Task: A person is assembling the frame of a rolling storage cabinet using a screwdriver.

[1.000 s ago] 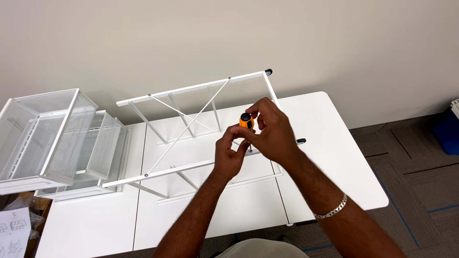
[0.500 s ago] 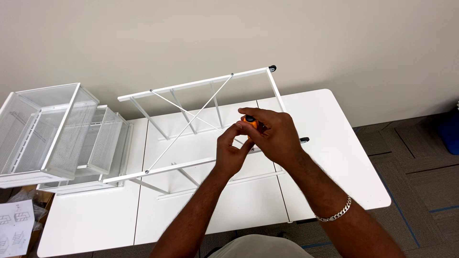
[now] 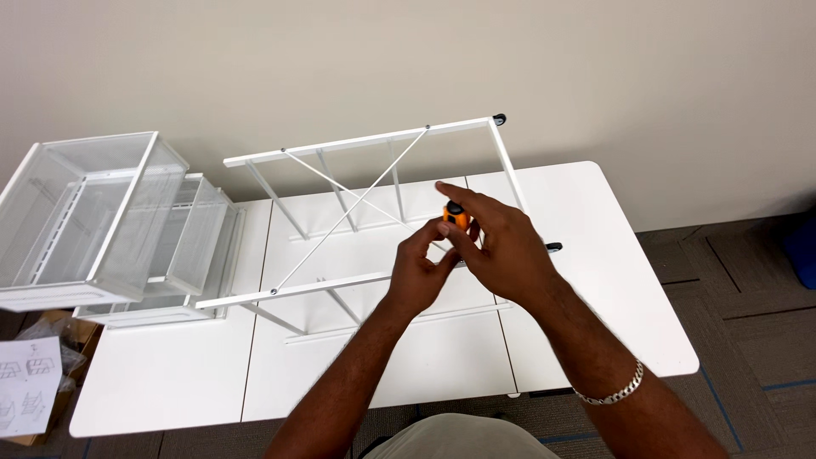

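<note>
Two hands meet over the white metal frame (image 3: 357, 204) lying on the white table (image 3: 612, 280). Right hand (image 3: 501, 246) pinches an orange-handled screwdriver (image 3: 456, 216) at the frame's near rail; left hand (image 3: 416, 276), at its 8 o'clock, closes fingertips beside it. Mesh drawers (image 3: 93, 212) sit at 9 o'clock

My right hand (image 3: 501, 246) has opened out a little since a second ago: the index finger now stretches forward over the orange screwdriver (image 3: 457, 216), where before it curled round it. My left hand (image 3: 418, 274) has slid slightly lower, I think, under the tool. The screwdriver shows less than at first, more than half a second back.
</note>
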